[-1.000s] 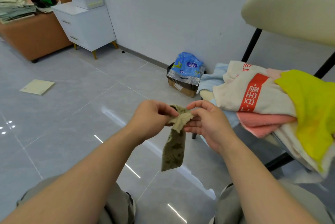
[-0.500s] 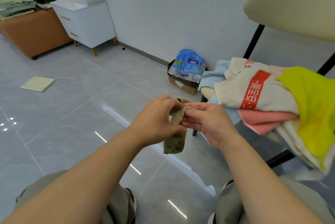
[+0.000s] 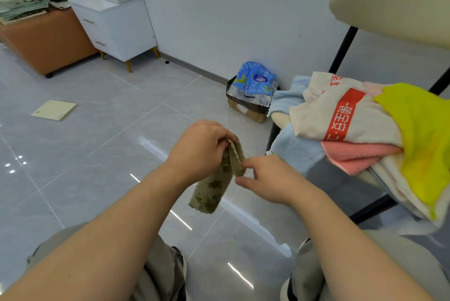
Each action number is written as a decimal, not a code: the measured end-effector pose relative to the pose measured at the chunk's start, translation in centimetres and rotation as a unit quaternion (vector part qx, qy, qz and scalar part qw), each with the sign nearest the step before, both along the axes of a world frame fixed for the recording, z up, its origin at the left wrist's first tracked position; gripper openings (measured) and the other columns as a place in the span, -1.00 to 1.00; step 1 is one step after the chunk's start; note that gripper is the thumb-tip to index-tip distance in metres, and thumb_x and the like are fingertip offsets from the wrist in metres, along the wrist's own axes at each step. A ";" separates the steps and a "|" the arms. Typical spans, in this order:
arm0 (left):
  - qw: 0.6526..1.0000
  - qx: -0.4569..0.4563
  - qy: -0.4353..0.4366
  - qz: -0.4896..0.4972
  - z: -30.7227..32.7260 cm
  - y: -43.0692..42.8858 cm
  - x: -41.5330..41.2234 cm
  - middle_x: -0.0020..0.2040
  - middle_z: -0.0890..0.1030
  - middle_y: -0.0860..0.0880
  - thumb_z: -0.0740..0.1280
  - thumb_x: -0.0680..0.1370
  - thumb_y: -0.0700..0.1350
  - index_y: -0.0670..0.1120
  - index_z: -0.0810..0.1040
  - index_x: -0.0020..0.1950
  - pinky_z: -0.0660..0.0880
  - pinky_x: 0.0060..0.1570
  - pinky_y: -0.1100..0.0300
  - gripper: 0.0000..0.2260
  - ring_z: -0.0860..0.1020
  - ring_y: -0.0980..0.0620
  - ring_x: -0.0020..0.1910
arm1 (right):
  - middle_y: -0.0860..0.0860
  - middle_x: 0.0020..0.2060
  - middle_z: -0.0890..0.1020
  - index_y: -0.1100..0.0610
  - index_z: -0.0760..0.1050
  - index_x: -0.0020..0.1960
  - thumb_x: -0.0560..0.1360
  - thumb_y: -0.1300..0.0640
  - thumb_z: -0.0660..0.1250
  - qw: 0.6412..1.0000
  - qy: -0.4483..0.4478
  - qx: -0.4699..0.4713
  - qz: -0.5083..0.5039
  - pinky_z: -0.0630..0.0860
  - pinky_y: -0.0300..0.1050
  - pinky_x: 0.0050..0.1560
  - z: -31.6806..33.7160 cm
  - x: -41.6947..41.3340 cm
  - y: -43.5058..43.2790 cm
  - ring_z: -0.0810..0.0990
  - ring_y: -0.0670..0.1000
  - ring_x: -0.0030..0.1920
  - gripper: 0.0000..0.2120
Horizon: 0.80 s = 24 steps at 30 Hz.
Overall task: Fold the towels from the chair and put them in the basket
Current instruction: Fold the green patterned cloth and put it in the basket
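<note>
The top end of the olive towel (image 3: 214, 186) is buried in the curled fingers of the left hand (image 3: 199, 152). At right, the chair (image 3: 394, 1) and the yellow towel (image 3: 423, 135) run off the edge (towels cover most of the seat). The far-left paper stack (image 3: 19, 1) is cropped.

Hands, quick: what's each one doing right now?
Left hand: grips the top of the olive towel.
Right hand: pinches the same towel's edge.

Right hand (image 3: 275, 179) now lower on towel (image 3: 216, 186)
</note>
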<state>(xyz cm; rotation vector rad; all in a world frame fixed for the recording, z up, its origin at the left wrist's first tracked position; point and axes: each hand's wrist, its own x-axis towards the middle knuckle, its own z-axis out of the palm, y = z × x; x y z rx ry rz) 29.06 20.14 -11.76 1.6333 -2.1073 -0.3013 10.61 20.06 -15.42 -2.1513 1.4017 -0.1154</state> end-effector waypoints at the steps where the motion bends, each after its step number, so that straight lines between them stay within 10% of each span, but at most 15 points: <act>1: 1.000 0.000 -0.008 -0.001 0.0 0.0 0.1 0.05 0.66 0.04 0.28 0.60 -0.22 -0.02 0.70 0.10 0.42 0.13 0.22 -0.77 0.52 0.04 0.11 | -0.18 -0.32 0.46 -0.09 0.56 0.09 0.58 -0.16 0.31 1.000 0.015 -0.004 0.016 0.37 -0.17 -0.22 0.0 0.2 0.3 0.51 -0.07 -0.18 -0.81; 11: 0.999 0.002 -0.021 0.040 0.2 -0.8 1.5 0.02 0.71 -0.04 0.26 0.56 -0.31 -0.09 0.72 0.09 0.53 0.07 0.10 -0.72 0.62 -0.04 0.02 | -0.11 -0.03 0.46 0.01 0.56 -0.25 0.42 -0.15 0.45 0.958 -0.063 -0.257 0.113 0.36 -0.16 -0.29 0.4 1.2 1.6 0.36 -0.09 -0.19 -0.75; 16: 0.998 0.059 -0.025 0.011 -0.1 -0.6 1.4 -0.05 0.73 0.02 0.26 0.54 -0.30 0.00 0.72 0.06 0.54 -0.01 0.12 -0.69 0.63 0.02 -0.05 | -0.11 -0.06 0.55 -0.04 0.19 -0.36 0.40 0.03 0.40 0.937 -0.140 -0.295 0.126 0.37 -0.19 -0.32 0.9 1.5 2.1 0.43 -0.04 -0.22 -0.62; 24: 0.994 0.100 -0.031 0.009 0.0 -0.7 1.9 -0.02 0.71 0.05 0.26 0.56 -0.29 0.03 0.73 0.06 0.52 0.02 0.14 -0.69 0.60 0.05 -0.03 | -0.18 -0.14 0.56 -0.05 0.18 -0.41 0.43 -0.08 0.40 0.950 -0.185 -0.241 0.078 0.46 -0.05 -0.30 0.6 0.0 1.3 0.47 -0.07 -0.29 -0.56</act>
